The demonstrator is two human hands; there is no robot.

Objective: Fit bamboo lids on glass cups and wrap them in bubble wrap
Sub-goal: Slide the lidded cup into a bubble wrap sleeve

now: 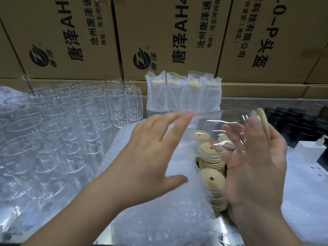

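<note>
While the right hand (255, 167) cradles a clear glass cup (236, 121) lying on its side, thumb on the upper wall and curled fingers showing through the glass, a round bamboo lid (264, 121) sits on the cup's mouth, seen edge-on as a pale, smooth disc. The left hand (150, 150) is spread flat with straight fingers over a translucent sheet of bubble wrap (179, 157), whose dimpled surface runs up between the two hands; the thumb lies on the sheet, but whether the fingertips touch it cannot be told. Just beneath the held cup stand leaning stacks of bamboo lids (211, 178), each a tan disc with a small hole. Rows of empty glass cups (71, 121), cylindrical and thin-walled, crowd the left side. At the back, four wrapped cups (183, 93) stand upright in a touching row, lids dimly yellow under the bubbled film. Printed cardboard boxes (168, 32) form the wall behind, and a white pump bottle (308, 150) sits at the right.
</note>
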